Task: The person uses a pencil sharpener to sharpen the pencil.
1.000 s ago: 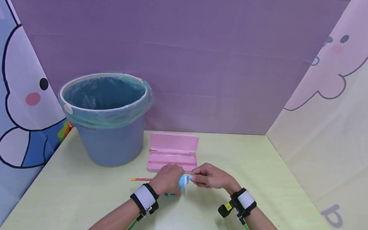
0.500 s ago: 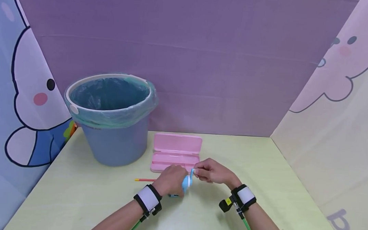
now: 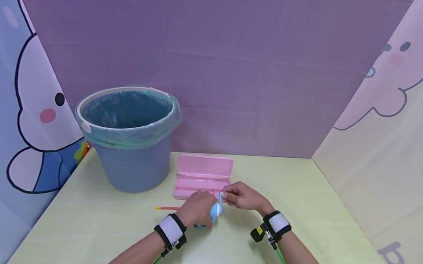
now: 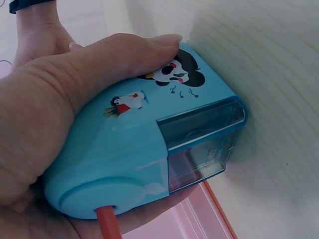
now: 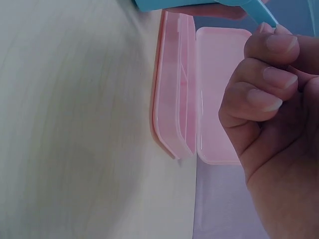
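Note:
My left hand [image 3: 196, 207] grips a light blue crank pencil sharpener [image 4: 134, 149] on the table, thumb over its top beside the panda and penguin prints. The sharpener's clear shavings drawer [image 4: 204, 149] shows at its lower side. A red pencil [image 4: 108, 226] with a yellow end [image 3: 157, 207] sticks into the hole on the left. On the right side, my right hand [image 3: 242, 196] pinches the tip of the blue crank arm [image 3: 220, 199], which points upward. In the right wrist view, curled fingers [image 5: 269, 77] hide the crank's knob.
An open pink pencil case [image 3: 204, 166] lies just behind the hands, its tray [image 3: 191, 183] facing up. To the back left stands a blue bucket [image 3: 135, 168] with a plastic liner. A purple backdrop [image 3: 240, 121] closes off the table's rear.
The crank arm has swung up to upright, and my right hand has risen a little with it. My left hand keeps its hold on the sharpener. The head view has shifted slightly.

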The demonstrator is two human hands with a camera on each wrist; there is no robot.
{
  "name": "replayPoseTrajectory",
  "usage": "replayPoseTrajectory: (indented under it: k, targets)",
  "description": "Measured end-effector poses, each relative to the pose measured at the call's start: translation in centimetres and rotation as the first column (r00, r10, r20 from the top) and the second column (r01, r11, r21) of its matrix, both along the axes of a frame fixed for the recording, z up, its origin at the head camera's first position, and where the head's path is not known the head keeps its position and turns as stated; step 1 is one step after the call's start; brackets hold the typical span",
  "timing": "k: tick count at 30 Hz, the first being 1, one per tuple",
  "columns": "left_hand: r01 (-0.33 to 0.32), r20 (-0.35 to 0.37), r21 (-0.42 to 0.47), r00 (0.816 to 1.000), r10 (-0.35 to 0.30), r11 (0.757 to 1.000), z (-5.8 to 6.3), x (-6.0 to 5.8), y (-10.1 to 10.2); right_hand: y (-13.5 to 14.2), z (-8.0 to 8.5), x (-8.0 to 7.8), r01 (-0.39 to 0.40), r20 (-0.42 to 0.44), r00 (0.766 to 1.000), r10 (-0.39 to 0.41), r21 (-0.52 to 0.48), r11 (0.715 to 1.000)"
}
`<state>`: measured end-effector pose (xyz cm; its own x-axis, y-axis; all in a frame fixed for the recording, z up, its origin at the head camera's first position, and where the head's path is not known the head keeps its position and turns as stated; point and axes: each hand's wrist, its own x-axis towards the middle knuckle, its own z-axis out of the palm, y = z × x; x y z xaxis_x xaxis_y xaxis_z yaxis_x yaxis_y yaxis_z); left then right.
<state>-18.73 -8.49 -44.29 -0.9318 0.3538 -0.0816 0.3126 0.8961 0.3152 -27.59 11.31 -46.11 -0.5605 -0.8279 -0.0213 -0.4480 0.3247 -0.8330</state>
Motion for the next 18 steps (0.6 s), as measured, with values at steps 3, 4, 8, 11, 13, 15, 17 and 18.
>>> replayPoseTrajectory:
  k: [3,4,8,11,13,15,17,18]
  targets:
    - [-0.002,0.001,-0.001,1.000,0.002,1.000,-0.16,0.14,0.07,-0.05,-0.30,0.03,0.000,-0.014,1.000,0.000,-0.001,1.000]
    - [-0.002,0.000,-0.001,1.000,0.002,1.000,-0.19,0.18,0.08,-0.05,-0.38,0.03,-0.001,-0.022,1.000,0.001,-0.002,1.000]
    - [0.002,-0.013,-0.002,1.000,-0.002,1.000,-0.25,0.13,0.02,-0.07,-0.23,-0.06,-0.006,-0.062,0.998,0.006,0.001,1.000]
    - [0.006,-0.031,-0.005,1.000,-0.006,1.000,-0.09,-0.06,-0.03,-0.19,-0.07,-0.31,-0.009,-0.114,0.993,0.011,0.025,1.000]
    - [0.009,-0.032,-0.002,0.999,-0.009,1.000,0.03,-0.11,0.00,-0.21,-0.11,-0.44,-0.010,-0.134,0.991,0.014,0.032,0.999]
    - [0.011,-0.028,-0.004,1.000,-0.011,1.000,0.06,-0.07,0.05,-0.20,-0.40,-0.47,-0.010,-0.153,0.988,0.016,0.038,0.999]
    - [0.012,-0.024,-0.008,1.000,-0.012,1.000,0.00,0.07,0.06,-0.23,-0.82,-0.40,-0.010,-0.161,0.987,0.017,0.043,0.999]
    - [0.012,-0.022,-0.007,1.000,-0.012,1.000,-0.03,0.15,0.05,-0.25,-1.03,-0.32,-0.007,-0.163,0.987,0.015,0.049,0.999]
